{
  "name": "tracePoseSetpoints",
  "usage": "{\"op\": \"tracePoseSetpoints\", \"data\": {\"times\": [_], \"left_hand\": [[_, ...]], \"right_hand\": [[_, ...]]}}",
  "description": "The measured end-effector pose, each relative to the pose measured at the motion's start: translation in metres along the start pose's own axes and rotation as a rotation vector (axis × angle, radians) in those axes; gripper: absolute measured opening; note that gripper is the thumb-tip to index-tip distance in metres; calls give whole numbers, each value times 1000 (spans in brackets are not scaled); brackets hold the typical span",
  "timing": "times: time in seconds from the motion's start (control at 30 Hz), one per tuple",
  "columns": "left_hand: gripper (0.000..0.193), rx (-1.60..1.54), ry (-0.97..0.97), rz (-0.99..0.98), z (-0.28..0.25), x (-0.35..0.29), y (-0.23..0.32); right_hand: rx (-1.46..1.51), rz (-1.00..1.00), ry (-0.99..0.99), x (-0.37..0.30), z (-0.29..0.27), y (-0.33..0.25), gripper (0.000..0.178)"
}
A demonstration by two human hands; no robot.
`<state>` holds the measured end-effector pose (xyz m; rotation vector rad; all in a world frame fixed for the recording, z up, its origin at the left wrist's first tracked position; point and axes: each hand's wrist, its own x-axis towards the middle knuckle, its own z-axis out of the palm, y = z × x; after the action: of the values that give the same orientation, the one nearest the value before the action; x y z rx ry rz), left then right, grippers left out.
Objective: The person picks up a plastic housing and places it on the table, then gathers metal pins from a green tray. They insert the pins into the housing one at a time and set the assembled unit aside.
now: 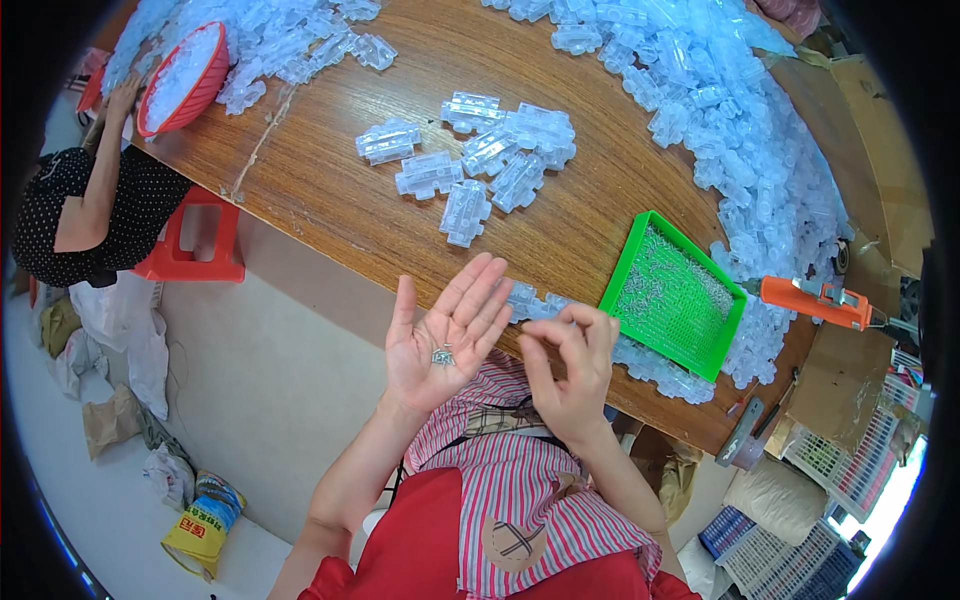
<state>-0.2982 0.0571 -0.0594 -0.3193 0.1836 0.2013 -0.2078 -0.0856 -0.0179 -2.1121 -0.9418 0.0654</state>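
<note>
My left hand [447,335] is palm up with its fingers stretched out flat. A small heap of metal screws [442,356] lies loose on that palm. Just to the right, my right hand [575,370] has its fingers curled, thumb and index tips nearly together; whatever may be between them is too small to make out. Behind both hands, partly hidden, clear plastic pieces [540,303] lie along the table's near edge. Beyond them a loose cluster of similar clear plastic housings [490,150] rests on the wooden table [330,170].
A green tray [622,270] of small screws sits at the right, beside an orange electric screwdriver [815,301]. Large piles of clear plastic parts [740,170] cover the right and far sides. At the far left, another person [85,215] works near a red basket [190,85] and red stool [195,240].
</note>
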Motion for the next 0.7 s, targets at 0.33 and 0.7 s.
{"op": "tracePoseSetpoints", "data": {"times": [0.33,0.7], "left_hand": [[85,81,50,-108,4,4,-27],[84,65,80,-128,3,5,-32]], "right_hand": [[-67,-274,-178,1,-3,-14,29],[-237,-366,-271,1,-6,-13,26]]}}
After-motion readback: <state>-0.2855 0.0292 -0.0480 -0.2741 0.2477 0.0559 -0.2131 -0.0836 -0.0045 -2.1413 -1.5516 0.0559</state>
